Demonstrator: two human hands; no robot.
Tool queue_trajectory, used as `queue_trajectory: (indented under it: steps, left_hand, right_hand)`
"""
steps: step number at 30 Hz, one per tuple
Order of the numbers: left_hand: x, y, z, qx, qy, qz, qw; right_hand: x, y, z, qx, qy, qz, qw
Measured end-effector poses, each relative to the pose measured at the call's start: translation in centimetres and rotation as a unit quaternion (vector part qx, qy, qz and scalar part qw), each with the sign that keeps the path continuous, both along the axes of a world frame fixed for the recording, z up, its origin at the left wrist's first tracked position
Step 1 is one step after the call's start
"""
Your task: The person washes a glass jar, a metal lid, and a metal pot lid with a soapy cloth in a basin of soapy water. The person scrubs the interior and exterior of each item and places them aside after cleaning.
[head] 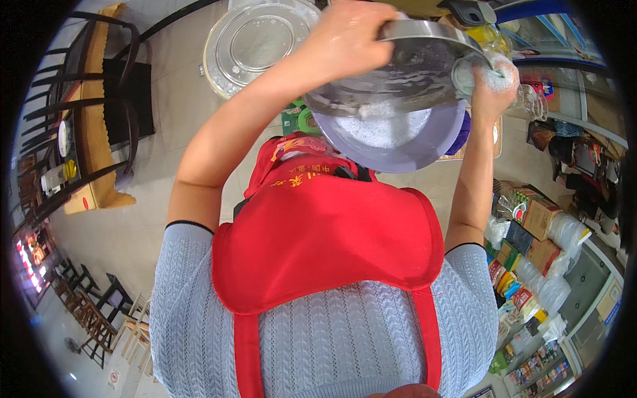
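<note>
A round stainless steel pan is held tilted over a purple plastic basin, with suds on its lower rim. My left hand grips the pan's upper rim. At the pan's right edge, my right hand is shut on a pale, soapy cloth pressed against the metal. White foam covers much of that hand. Soapy water fills part of the basin.
A wet round metal lid or tray lies at the upper left. Green items stand beside the basin. Glass cups are at the right. A table with a yellowish cloth and dark chairs stands at the left. Boxes and plastic-wrapped goods are piled at the right.
</note>
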State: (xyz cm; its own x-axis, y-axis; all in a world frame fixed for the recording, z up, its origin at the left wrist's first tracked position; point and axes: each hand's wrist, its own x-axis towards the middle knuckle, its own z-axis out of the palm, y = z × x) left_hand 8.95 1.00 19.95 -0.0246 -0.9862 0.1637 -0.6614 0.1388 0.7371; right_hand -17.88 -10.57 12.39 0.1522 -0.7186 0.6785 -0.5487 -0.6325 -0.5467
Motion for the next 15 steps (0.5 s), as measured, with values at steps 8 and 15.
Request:
queue_trajectory:
  steps: [8, 15]
  left_hand:
    - [-2.5, -1.4, -3.8, -0.226, -0.002, -0.003, 0.974]
    - [0.6, 2.3, -0.1, 0.028, 0.217, 0.164, 0.962]
  right_hand:
    - [2.0, 1.3, 2.0, -0.08, 0.042, 0.09, 0.992]
    - [-1.4, 1.6, -9.1, 0.354, -0.393, -0.001, 0.849]
